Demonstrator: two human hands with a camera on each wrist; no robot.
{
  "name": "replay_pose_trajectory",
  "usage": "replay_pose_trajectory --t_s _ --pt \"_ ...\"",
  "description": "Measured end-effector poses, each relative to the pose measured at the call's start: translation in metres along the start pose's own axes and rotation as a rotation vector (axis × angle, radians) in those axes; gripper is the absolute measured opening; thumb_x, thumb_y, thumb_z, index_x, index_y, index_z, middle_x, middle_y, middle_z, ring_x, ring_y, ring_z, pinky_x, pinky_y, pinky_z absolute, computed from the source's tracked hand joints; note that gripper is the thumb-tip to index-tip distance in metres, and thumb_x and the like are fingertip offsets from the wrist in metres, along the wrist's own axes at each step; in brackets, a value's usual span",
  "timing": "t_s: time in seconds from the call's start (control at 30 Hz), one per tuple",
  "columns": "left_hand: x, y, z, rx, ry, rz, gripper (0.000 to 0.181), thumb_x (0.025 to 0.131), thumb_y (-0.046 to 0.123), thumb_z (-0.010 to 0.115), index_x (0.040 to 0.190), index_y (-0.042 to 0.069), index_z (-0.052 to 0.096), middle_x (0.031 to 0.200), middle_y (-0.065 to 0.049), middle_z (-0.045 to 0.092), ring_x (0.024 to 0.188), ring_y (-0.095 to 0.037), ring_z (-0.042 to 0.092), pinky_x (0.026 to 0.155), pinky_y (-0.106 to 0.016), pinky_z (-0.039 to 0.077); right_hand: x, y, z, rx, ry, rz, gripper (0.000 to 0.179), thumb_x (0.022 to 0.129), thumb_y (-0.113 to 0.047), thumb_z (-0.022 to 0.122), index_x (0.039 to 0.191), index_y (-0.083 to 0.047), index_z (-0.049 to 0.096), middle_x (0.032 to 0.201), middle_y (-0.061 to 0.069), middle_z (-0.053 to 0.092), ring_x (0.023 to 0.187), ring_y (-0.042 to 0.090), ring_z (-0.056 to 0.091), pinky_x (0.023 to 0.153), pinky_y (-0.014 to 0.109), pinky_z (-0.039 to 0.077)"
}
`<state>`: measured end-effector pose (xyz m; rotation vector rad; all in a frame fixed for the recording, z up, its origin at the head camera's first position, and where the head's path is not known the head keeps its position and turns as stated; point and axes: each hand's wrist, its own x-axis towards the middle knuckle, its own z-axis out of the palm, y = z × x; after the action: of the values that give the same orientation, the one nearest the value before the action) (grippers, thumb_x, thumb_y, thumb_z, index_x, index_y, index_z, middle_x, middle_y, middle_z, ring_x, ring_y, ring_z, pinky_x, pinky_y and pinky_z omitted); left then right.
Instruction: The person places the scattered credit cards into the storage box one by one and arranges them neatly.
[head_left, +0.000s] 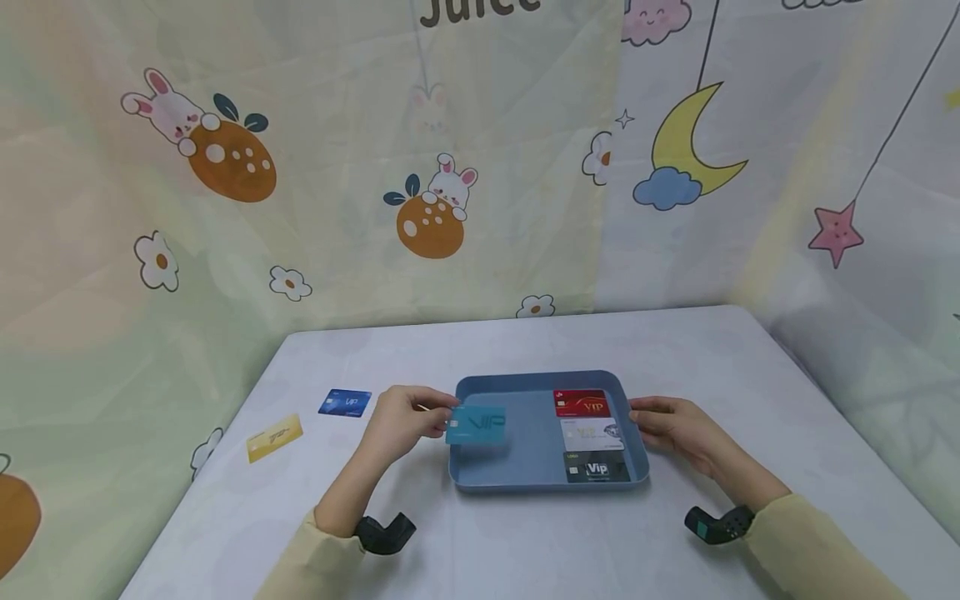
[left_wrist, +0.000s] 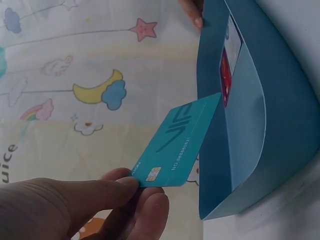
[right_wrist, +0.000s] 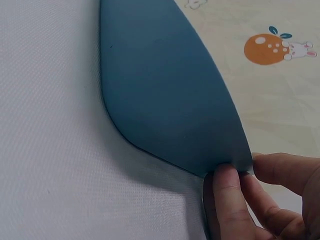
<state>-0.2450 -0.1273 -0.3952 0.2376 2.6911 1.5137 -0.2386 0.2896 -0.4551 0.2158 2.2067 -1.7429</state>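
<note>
A teal VIP card (head_left: pixel 477 425) is pinched by its left edge between the thumb and fingers of my left hand (head_left: pixel 405 421). The left wrist view shows this card (left_wrist: pixel 177 142) tilted, above the near wall of the blue tray (left_wrist: pixel 295 90). Inside the tray (head_left: pixel 517 477), along its right side, a red card (head_left: pixel 582 403), a white card (head_left: pixel 592 434) and a black card (head_left: pixel 597 467) lie in a column. At the tray's right rim, my right hand (head_left: pixel 678 429) touches the wall; the right wrist view shows its fingertips (right_wrist: pixel 227 177) against the tray's outside.
Left of the tray, a dark blue card (head_left: pixel 345 402) and a gold card (head_left: pixel 274 438) lie on the white tabletop (head_left: pixel 510 542). Behind the table hangs a patterned cloth (head_left: pixel 330 208). A black wrist camera (head_left: pixel 386 533) sits on the left wrist, another (head_left: pixel 718 525) on the right.
</note>
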Motion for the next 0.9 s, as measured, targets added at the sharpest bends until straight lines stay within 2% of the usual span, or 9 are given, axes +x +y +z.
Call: replay_pose_trajectory --t_s 0.43,0.9 --pt "0.0 0.007 0.015 -0.024 -0.054 -0.013 0.014 0.091 -0.002 0.072 0.101 0.004 0.081 0.089 -0.008 0.076 0.065 -0.015 0.072 0.065 -0.03 0.064 -0.001 0.001 0.001 -0.006 0.005 0.004 0.065 0.104 -0.026 0.064 0.152 0.01 0.038 0.15 0.033 0.047 0.108 0.016 0.067 0.092 0.03 0.06" --pt "0.004 0.008 0.037 0.005 -0.151 0.034 0.011 0.092 0.003 0.073 0.098 0.005 0.082 0.091 -0.006 0.076 0.068 -0.015 0.072 0.065 -0.031 0.064 0.0 0.002 0.001 -0.004 0.005 0.002 0.066 0.103 -0.027 0.065 0.152 0.01 0.039 0.148 0.033 0.049 0.105 0.015 0.067 0.091 0.029 0.061"
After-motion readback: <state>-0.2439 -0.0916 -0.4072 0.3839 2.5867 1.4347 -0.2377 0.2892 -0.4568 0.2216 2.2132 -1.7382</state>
